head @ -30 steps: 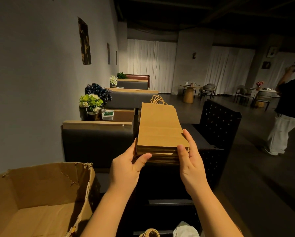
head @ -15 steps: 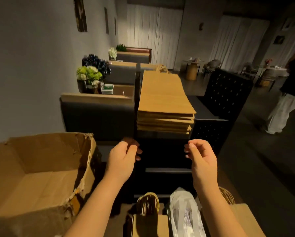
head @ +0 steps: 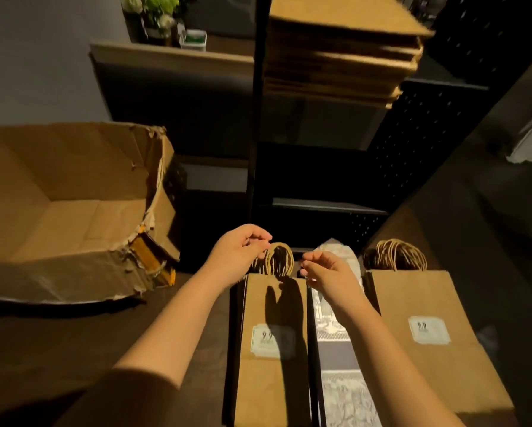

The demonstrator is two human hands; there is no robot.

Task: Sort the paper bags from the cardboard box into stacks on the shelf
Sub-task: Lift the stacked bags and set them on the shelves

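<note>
Dim, warm light from behind the camera, hard hand shadow on the narrow paper bag, deep black in the shelf recesses, motion blur on the upper stack, wide-angle bending at edges, soft grainy corners.

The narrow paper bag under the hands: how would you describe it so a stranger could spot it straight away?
Start at the torn cardboard box on the left, then look right along the dark surface to three flat piles. The narrow paper bag tops the leftmost pile, beside a pale patterned packet. Unlike the wider bag at the right, its twine handles are at the left hand.
</note>
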